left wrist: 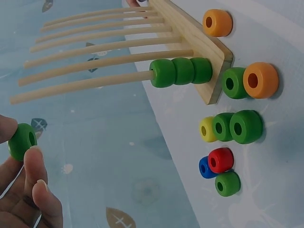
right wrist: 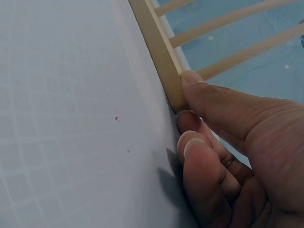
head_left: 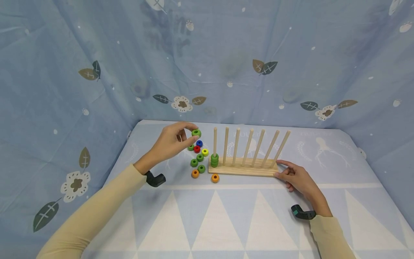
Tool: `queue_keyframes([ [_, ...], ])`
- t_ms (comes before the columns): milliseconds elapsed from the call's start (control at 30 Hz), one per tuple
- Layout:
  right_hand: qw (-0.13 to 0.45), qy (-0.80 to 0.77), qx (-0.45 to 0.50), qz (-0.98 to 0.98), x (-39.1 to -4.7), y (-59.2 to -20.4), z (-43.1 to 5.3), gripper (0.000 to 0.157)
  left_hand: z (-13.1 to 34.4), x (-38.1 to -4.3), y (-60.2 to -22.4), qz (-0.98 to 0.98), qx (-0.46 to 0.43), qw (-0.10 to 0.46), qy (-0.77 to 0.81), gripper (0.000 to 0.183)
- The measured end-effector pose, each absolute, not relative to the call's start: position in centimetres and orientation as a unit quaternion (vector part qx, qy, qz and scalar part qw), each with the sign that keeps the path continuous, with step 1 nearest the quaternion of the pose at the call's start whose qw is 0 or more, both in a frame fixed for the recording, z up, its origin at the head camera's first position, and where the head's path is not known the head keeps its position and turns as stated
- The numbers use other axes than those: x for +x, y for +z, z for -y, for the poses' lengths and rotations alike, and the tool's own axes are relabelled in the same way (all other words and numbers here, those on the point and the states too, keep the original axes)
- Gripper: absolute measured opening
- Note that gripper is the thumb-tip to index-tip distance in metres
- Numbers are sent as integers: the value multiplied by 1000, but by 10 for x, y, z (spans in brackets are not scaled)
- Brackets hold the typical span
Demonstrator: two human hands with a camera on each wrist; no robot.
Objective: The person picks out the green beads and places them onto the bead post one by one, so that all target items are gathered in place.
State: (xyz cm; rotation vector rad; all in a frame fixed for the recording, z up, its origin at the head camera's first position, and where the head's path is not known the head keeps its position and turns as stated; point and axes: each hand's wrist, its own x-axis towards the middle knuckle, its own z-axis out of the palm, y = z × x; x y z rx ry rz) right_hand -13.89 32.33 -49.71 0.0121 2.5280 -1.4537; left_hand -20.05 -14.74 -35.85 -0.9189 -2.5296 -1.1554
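Note:
My left hand (head_left: 171,142) pinches a green bead (head_left: 196,136) between thumb and fingers, raised to the left of the peg rack's upright pegs. In the left wrist view the held bead (left wrist: 20,142) shows its hole facing sideways. The wooden peg rack (head_left: 242,172) has a row of several bare pegs, while its leftmost peg carries three stacked green beads (head_left: 214,160). At the rack's right end, my right hand (head_left: 299,180) grips the base, the thumb on its corner in the right wrist view and the other fingers curled below and behind.
Left of the rack lie loose beads: several green ones (head_left: 194,163), a red one (head_left: 197,149), a blue one (head_left: 199,144), a yellow one (head_left: 205,153) and an orange one (head_left: 195,174). Another orange bead (head_left: 215,178) sits before the base. Patterned blue fabric (head_left: 207,72) rises behind the table.

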Motion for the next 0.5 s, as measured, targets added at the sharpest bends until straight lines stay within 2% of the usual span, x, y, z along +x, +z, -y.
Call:
queue_keyframes([
  [500,113,-497,5,-860,-138,-496,-323,74,139,-203,-349,847,-336,114,-396,30],
])
